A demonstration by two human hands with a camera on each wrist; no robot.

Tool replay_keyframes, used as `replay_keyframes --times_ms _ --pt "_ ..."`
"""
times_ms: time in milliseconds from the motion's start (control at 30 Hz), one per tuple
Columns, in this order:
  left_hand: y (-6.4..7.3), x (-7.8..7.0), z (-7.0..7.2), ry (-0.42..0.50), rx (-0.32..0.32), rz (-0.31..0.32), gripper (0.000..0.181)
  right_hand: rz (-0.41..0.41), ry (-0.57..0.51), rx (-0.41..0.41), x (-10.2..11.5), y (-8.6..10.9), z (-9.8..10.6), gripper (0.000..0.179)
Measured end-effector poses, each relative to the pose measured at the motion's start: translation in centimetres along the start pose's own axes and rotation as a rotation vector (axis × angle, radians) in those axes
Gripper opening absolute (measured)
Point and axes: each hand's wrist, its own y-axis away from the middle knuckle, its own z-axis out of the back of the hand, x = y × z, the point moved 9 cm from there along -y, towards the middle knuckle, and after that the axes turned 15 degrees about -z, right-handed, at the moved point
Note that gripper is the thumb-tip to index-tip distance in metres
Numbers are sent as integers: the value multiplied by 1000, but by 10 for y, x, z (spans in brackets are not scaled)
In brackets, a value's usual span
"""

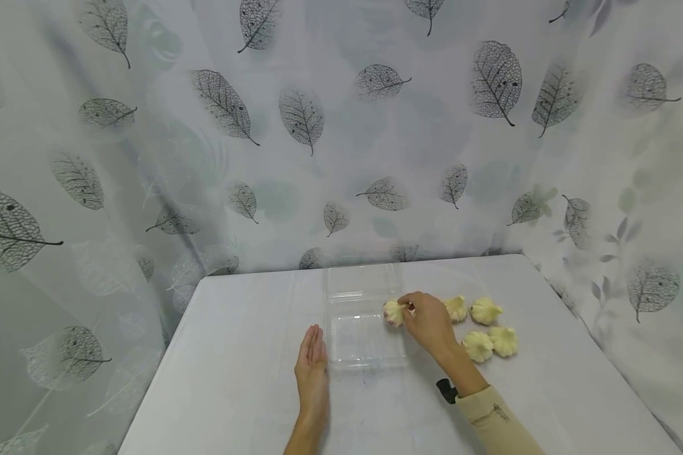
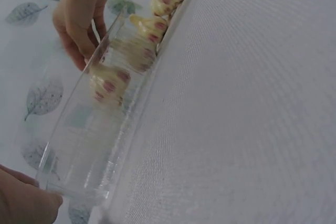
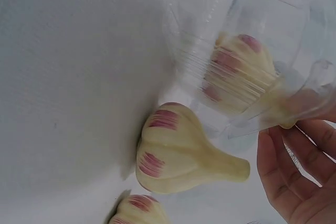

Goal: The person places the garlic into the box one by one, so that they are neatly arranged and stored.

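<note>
A clear plastic box [image 1: 355, 344] lies on the table with its hinged lid [image 1: 364, 278] folded back. My right hand [image 1: 430, 323] pinches a garlic bulb [image 1: 394, 313] by its stem at the box's right side. In the right wrist view, that purple-streaked bulb [image 3: 241, 72] shows through the clear wall, inside the box. My left hand [image 1: 312, 373] stands on edge at the box's left side, fingers straight. In the left wrist view, the left hand [image 2: 26, 198] touches the box's end. Another garlic bulb [image 3: 181, 150] lies just outside the box.
Several loose garlic bulbs [image 1: 486, 311] lie right of the box, partly behind my right arm. A white cloth [image 1: 233, 366] covers the table. Behind it hangs a leaf-patterned curtain [image 1: 341, 158]. A dark strap piece [image 1: 446, 390] sits at the right wrist.
</note>
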Motion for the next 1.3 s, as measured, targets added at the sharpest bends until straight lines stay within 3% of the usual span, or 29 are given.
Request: replay_keyframes --times_ms 567,967,1300 --pt "0 3 -3 -10 12 6 64 -31 15 16 -13 -1 -9 20" --pt "0 1 -1 -21 -12 -1 67 10 -29 16 -11 1 -7 21" --pt "0 -1 -1 -11 -11 0 68 39 -47 -95 -7 3 13 23"
